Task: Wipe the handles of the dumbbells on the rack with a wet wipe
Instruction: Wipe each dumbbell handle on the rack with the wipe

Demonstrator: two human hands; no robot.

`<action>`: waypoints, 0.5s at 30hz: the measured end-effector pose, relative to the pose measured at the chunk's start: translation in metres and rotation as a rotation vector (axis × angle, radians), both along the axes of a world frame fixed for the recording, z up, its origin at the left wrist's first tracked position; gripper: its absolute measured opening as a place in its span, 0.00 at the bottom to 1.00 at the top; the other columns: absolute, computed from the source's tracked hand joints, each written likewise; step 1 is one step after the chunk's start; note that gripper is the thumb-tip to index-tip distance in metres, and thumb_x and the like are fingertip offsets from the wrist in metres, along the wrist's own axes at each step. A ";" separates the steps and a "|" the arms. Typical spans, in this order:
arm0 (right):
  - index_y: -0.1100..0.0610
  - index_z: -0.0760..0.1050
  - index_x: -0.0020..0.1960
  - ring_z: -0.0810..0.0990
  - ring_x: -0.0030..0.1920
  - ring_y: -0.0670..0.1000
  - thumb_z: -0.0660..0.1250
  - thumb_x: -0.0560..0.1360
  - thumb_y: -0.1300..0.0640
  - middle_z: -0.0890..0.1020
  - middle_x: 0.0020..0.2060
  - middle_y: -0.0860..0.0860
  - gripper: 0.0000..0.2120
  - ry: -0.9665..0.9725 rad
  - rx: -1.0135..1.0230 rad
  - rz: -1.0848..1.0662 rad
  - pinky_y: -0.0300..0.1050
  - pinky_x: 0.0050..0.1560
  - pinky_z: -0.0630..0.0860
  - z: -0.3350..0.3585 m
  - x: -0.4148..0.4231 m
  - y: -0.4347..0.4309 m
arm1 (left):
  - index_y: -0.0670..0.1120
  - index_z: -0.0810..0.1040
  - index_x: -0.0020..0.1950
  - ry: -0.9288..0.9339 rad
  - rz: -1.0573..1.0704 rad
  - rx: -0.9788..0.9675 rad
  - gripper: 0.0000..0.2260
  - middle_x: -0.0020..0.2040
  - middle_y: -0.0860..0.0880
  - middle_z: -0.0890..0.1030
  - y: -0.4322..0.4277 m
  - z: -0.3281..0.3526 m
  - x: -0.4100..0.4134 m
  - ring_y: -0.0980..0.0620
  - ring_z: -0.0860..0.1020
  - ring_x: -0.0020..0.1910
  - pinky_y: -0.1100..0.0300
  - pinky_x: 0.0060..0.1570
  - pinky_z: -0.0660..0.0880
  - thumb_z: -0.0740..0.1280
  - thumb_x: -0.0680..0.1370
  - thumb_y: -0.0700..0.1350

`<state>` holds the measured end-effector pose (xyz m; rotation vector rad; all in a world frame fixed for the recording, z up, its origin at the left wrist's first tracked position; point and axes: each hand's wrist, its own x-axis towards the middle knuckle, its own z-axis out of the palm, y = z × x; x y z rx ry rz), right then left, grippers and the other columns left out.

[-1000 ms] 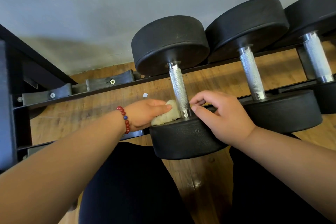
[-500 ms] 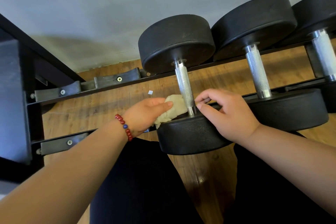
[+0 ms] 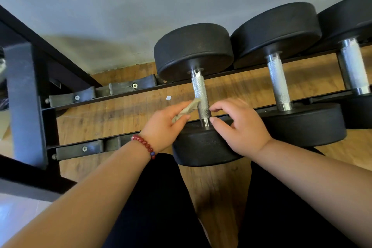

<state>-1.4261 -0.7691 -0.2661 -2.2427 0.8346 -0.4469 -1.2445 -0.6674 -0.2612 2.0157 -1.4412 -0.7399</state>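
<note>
L hand pinches crumpled wipe agst knurled steel handle.

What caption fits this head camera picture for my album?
The left hand holds a wet wipe against a dumbbell handle on the rack, the right hand beside it.

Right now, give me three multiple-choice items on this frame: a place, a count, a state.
1. Where is the wet wipe? A on the floor; B against the leftmost handle; C atop a weight.
2. How many dumbbells show on the rack? A one; B three; C five.
3. The left hand: A lies flat, empty; B grips the rack post; C pinches the wipe.
Key: B, the wipe touches that handle's left side; B, three handles are visible; C, fingers close on the wipe.
</note>
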 end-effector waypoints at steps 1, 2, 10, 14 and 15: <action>0.53 0.77 0.58 0.70 0.57 0.45 0.63 0.76 0.50 0.77 0.53 0.44 0.13 0.022 -0.011 0.002 0.38 0.49 0.66 0.003 0.000 0.001 | 0.56 0.71 0.68 -0.067 -0.015 -0.021 0.19 0.56 0.61 0.77 0.002 0.002 0.000 0.70 0.72 0.52 0.85 0.51 0.60 0.64 0.80 0.41; 0.53 0.76 0.59 0.70 0.57 0.47 0.61 0.76 0.48 0.77 0.54 0.45 0.16 0.045 -0.032 0.006 0.40 0.52 0.66 0.006 0.001 0.001 | 0.49 0.72 0.70 -0.141 -0.037 -0.042 0.19 0.60 0.53 0.78 0.003 0.004 0.000 0.63 0.72 0.57 0.84 0.56 0.58 0.65 0.79 0.39; 0.56 0.75 0.59 0.72 0.57 0.56 0.54 0.73 0.46 0.76 0.55 0.52 0.22 0.278 -0.062 0.030 0.52 0.56 0.66 0.035 0.005 0.005 | 0.37 0.74 0.65 -0.532 -0.135 -0.011 0.21 0.62 0.36 0.77 0.012 0.028 -0.008 0.35 0.79 0.56 0.42 0.56 0.74 0.65 0.71 0.32; 0.57 0.74 0.62 0.72 0.59 0.58 0.57 0.75 0.47 0.75 0.58 0.54 0.20 0.377 -0.108 0.013 0.53 0.59 0.67 0.055 0.004 0.010 | 0.38 0.74 0.67 -0.566 -0.122 0.089 0.30 0.63 0.37 0.76 0.020 0.051 -0.008 0.35 0.76 0.56 0.44 0.55 0.75 0.73 0.65 0.26; 0.56 0.72 0.63 0.71 0.61 0.57 0.59 0.77 0.48 0.74 0.60 0.53 0.19 0.405 -0.117 0.010 0.54 0.61 0.65 0.061 0.003 0.011 | 0.38 0.73 0.68 -0.561 -0.122 0.114 0.30 0.65 0.37 0.75 0.021 0.060 -0.009 0.35 0.74 0.58 0.44 0.57 0.74 0.72 0.66 0.26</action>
